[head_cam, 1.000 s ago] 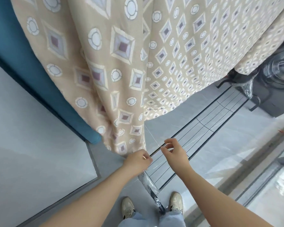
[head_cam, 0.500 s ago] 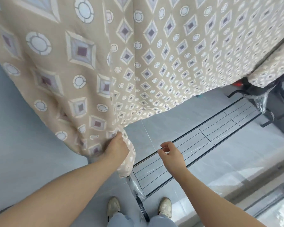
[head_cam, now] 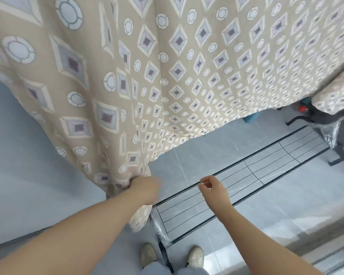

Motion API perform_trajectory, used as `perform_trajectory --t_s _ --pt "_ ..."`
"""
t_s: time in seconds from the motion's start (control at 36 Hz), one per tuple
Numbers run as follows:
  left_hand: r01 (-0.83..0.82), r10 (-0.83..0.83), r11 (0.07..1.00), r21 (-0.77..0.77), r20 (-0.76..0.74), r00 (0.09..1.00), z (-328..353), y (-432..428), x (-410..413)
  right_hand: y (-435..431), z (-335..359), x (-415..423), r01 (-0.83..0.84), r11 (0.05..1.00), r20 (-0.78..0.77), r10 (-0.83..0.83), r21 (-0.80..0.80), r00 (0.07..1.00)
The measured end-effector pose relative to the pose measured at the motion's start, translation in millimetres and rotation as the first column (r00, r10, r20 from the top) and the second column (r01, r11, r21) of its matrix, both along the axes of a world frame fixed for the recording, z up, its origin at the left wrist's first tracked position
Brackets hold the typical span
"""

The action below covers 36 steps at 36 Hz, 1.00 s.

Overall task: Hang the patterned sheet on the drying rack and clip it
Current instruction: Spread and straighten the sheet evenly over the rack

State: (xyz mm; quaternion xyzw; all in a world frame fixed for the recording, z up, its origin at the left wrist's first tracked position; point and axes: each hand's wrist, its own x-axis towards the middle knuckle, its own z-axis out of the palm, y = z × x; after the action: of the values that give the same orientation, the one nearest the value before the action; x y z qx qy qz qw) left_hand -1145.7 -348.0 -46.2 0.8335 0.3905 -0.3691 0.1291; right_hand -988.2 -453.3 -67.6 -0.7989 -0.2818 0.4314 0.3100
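At the bottom of the frame the person's shoes stand either side of the rack's near leg. Just above, left of centre, the left hand grips a bunched lower corner of the sheet, fingers curled into the cloth. The right hand, at centre, has thumb and forefinger tips drawn together over the near rail of the rack; whether they pinch a rod, a clip or nothing I cannot tell.

The sheet already hangs from above, filling the upper frame, so this looks like straightening before clipping. Next the corner probably needs pulling flat.

The hem ends above the floor. The low wing's thin rods run toward the upper right, leaving open room beside the cloth.
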Motion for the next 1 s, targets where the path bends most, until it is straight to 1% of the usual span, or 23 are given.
perform_trajectory --t_s 0.03,0.06,0.08,0.11,0.14,0.17,0.19,0.22,0.25,0.31,0.39,0.44,0.5,0.58,0.64,0.67,0.72,0.75,0.81,0.89,1.0 --pt "-0.116 0.121 0.992 -0.049 0.124 0.985 -1 5 4 3 -1 3 0.035 0.999 -0.018 -0.035 0.005 0.999" --pt "-0.224 0.244 0.968 -0.110 0.228 0.942 -2 10 9 6 -3 6 0.065 0.998 -0.040 -0.064 0.007 0.997" --pt "-0.333 0.375 0.925 -0.182 0.310 0.874 -3 14 14 10 -5 9 0.092 0.996 -0.071 -0.091 0.007 0.993" --pt "-0.450 0.527 0.849 -0.278 0.362 0.769 -5 18 20 14 -7 13 0.121 0.993 -0.106 -0.120 0.005 0.987" --pt "-0.556 0.687 0.726 -0.406 0.379 0.620 -8 21 25 19 -10 17 0.150 0.989 -0.141 -0.149 -0.002 0.979" --pt "-0.622 0.819 0.573 -0.534 0.357 0.449 -10 24 31 25 -11 22 0.177 0.984 -0.175 -0.176 -0.011 0.969" --pt "-0.648 0.903 0.429 -0.629 0.312 0.296 -12 25 36 31 -13 27 0.200 0.980 -0.209 -0.199 -0.016 0.957" --pt "-0.651 0.949 0.310 -0.693 0.266 0.168 -15 29 42 38 -15 34 0.220 0.975 -0.240 -0.218 -0.021 0.946" --pt "-0.647 0.973 0.210 -0.733 0.224 0.062 -19 34 48 47 -17 43 0.233 0.972 -0.270 -0.231 -0.024 0.935" --pt "-0.627 0.980 0.053 -0.778 0.162 -0.118 -27 45 59 64 -23 61 0.249 0.968 -0.320 -0.247 -0.033 0.915" --pt "-0.562 0.918 -0.170 -0.810 0.077 -0.389 -41 68 81 96 -36 94 0.253 0.964 -0.383 -0.265 -0.082 0.885" --pt "-0.488 0.848 -0.291 -0.823 0.013 -0.529 -54 80 94 119 -47 113 0.239 0.962 -0.418 -0.272 -0.132 0.867" --pt "-0.417 0.774 -0.374 -0.828 -0.030 -0.633 -74 90 106 141 -62 129 0.227 0.958 -0.453 -0.282 -0.172 0.846" --pt "-0.349 0.665 -0.455 -0.819 -0.052 -0.745 -109 109 117 178 -87 145 0.208 0.954 -0.493 -0.290 -0.216 0.820" --pt "-0.340 0.598 -0.503 -0.795 -0.037 -0.800 -133 123 116 200 -105 150 0.195 0.949 -0.489 -0.297 -0.249 0.820" --pt "-0.322 0.556 -0.532 -0.783 -0.036 -0.830 -143 131 114 211 -113 151 0.202 0.944 -0.503 -0.313 -0.262 0.806" --pt "-0.239 0.453 -0.566 -0.789 -0.056 -0.890 -163 146 110 232 -130 155 0.258 0.924 -0.574 -0.379 -0.284 0.726" --pt "-0.206 0.420 -0.558 -0.804 -0.060 -0.906 -171 154 108 240 -137 157 0.298 0.909 -0.614 -0.417 -0.292 0.670" --pt "-0.189 0.404 -0.494 -0.848 -0.032 -0.914 -183 167 106 255 -151 161 0.360 0.886 -0.665 -0.458 -0.292 0.589" --pt "-0.160 0.375 -0.400 -0.902 -0.002 -0.927 -203 182 104 267 -177 171 0.372 0.892 -0.718 -0.434 -0.257 0.545" --pt "-0.019 0.277 -0.325 -0.946 -0.076 -0.958 -225 199 97 274 -204 186 0.405 0.887 -0.770 -0.415 -0.223 0.485"
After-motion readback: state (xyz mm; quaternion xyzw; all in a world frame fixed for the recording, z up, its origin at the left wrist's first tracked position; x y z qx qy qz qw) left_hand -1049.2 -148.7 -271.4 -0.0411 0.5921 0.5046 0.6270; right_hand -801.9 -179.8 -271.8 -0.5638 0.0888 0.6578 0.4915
